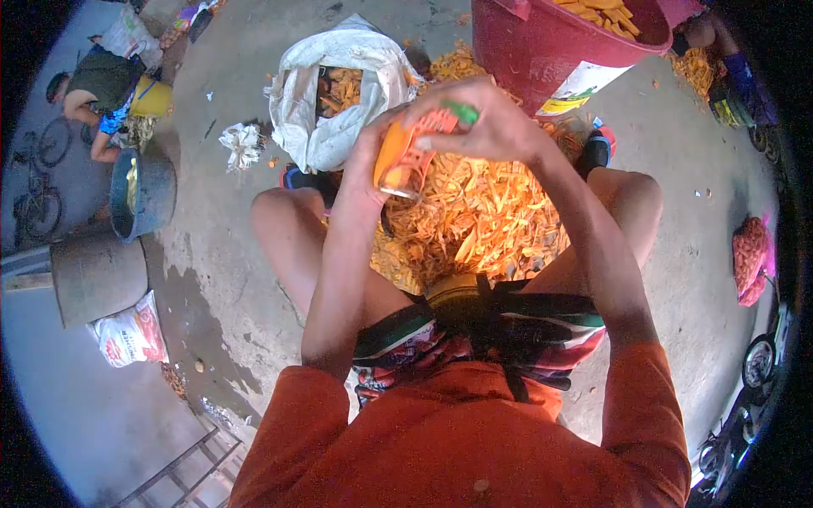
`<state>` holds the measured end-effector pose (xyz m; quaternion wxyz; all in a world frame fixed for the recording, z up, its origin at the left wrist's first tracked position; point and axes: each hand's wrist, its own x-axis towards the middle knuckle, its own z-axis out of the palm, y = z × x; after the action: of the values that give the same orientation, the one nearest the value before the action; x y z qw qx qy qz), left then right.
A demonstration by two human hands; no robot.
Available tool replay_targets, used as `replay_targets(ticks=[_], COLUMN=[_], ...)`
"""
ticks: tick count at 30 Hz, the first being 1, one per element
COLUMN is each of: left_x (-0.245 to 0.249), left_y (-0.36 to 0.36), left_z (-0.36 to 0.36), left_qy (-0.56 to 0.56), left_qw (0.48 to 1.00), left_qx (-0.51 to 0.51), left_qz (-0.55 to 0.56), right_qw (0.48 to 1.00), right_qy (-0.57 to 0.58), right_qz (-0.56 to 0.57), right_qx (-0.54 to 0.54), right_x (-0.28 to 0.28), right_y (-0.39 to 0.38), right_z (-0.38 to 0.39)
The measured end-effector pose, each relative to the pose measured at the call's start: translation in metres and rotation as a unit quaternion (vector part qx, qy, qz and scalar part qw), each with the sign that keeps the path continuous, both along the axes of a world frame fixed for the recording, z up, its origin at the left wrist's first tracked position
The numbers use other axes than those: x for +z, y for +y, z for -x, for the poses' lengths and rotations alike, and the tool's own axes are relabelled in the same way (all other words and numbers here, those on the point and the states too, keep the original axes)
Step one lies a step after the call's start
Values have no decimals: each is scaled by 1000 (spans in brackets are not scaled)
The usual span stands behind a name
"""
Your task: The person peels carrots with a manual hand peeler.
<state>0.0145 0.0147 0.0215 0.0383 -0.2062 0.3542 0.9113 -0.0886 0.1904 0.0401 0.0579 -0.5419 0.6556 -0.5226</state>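
A bottle of orange drink (392,154) with an orange label is held tilted in front of me, its green cap (462,113) toward the upper right. My left hand (369,151) is closed around the bottle's lower body from the left. From the right, my right hand (481,118) wraps over the neck end, with the thumb and fingers right by the cap. Beneath both hands, a large pile of orange peelings (487,216) spreads on the floor between my legs.
An open white sack (296,106) with orange roots inside stands ahead left. A red tub (525,63) of peeled orange pieces is ahead right. Another person (106,85) bends near a dark bucket (152,199) at far left. At right lies a pink net bag (749,254).
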Motion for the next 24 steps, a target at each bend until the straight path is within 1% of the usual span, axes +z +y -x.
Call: replay_targets(ticks=[1,2,3,5,6,7,9,10,11,12,13,14,15,17,18,19,20,21,23,24], left_x=[-1,-2,-6,-17,-10,-6,-1,1,-3,-12,-8,-1,-1,-2,-4,-3,-2,-1,-7,-14], left_y=[1,0,-5,-19,-14,-11,-6,-5,-6,-8,-4,-6,-5,-6,-5,-5,-5,-5,-10,-13], left_z=[-4,-6,-4,-2,0,-1,-3,-3,-2,-3,-5,-11,-12,-10,-7,-5,-5,-3,2,0], left_qy=[-7,12,12,-4,-35,-31,23,-4,-7,28,64,13,12,-12,-10,-8,-5,0,6,8], left_qw=[1000,1000,1000,996,993,993,998,998,998,994,987,979,979,988,987,987,993,997,997,997], left_qx=[0,-24,-27,-73,-54,-52,-28,-24,-24,-17,-12,-63,-65,-48,-26,-25,-7,11,-4,-18], left_qz=[14,6,5,43,103,105,47,61,61,103,144,195,193,146,156,158,114,71,75,75], right_qw=[1000,1000,1000,991,990,990,998,999,999,1000,1000,998,995,985,986,994,997,997,999,1000], right_qy=[17,-27,-27,-117,-120,-115,-61,25,23,11,-1,-46,-44,-135,-132,-94,-56,-54,19,-11], right_qz=[-9,2,0,46,54,55,-6,-27,-26,0,26,27,13,-10,-7,26,56,56,-28,-16], right_qx=[-2,-9,-11,-48,-60,-58,14,28,29,12,-6,-27,-91,-104,-104,-58,-12,-10,16,3], right_x=[-3,-10,-17,-28,-26,-18,5,12,8,0,-6,-6,-17,-22,-15,-6,2,4,2,7], right_y=[0,5,10,19,20,17,6,2,1,0,2,10,17,35,29,20,13,7,-1,3], right_z=[-4,8,26,52,48,35,-3,-13,-9,-1,8,22,45,61,54,36,19,9,-6,-5])
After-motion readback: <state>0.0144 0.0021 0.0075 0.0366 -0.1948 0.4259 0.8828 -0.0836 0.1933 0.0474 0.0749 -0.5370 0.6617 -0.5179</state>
